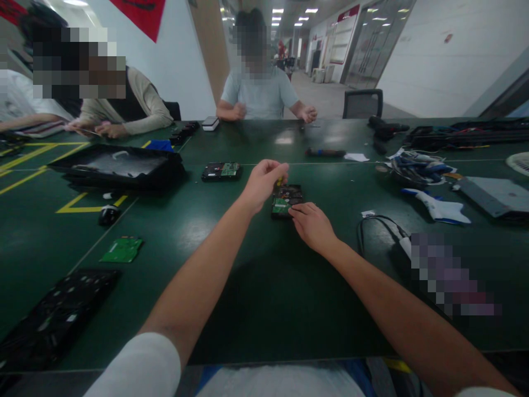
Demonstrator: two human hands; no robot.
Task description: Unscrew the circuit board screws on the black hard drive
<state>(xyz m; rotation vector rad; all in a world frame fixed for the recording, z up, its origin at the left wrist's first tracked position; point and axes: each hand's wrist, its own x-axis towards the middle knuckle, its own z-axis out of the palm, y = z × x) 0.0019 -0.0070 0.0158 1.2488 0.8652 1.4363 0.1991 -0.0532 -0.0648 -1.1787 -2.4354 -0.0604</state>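
A hard drive lies on the dark green table in front of me, its green circuit board facing up at the near end. My left hand is over its far left side, thumb and fingers pinched around a small yellowish thing, mostly hidden by the fingers. At the drive's near right corner, my right hand rests with its fingertips pressed on the edge and board, steadying it. Farther left lies a second hard drive, also with a green board showing.
Black trays and a loose green circuit board are on the left, with black drive parts nearer. To the right are bundled cables, a glove, a metal box and a screwdriver. Co-workers sit across the table.
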